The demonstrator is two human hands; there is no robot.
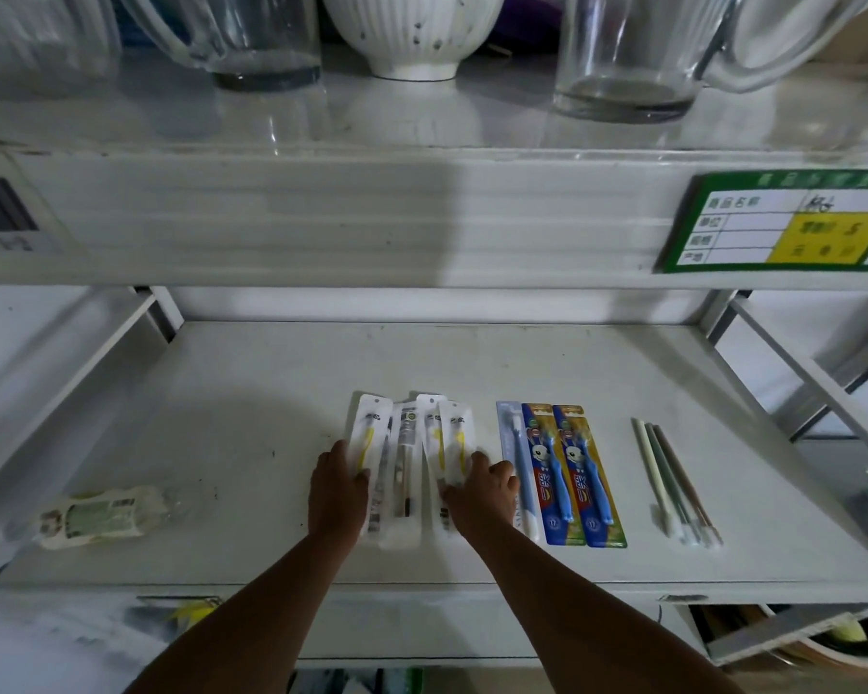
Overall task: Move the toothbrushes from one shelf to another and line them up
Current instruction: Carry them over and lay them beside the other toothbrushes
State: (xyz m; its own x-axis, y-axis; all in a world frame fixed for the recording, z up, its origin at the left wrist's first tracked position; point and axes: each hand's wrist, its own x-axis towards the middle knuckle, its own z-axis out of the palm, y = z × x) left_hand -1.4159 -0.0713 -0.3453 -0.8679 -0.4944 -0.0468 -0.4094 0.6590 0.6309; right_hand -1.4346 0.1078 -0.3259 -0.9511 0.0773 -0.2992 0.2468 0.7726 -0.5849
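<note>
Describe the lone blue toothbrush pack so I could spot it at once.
Look at the lower shelf, right of the person's right hand. The pale pack with one blue toothbrush lies beside two bright cartoon rabbit packs. It alone is plain, without pictures.

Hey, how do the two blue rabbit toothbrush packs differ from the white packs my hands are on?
The blue rabbit packs lie neatly side by side, untouched; the white packs overlap unevenly, with the left hand and right hand on them. Blue packs are colourful; white packs are pale with yellow brushes. Both lie flat on the shelf.
</note>
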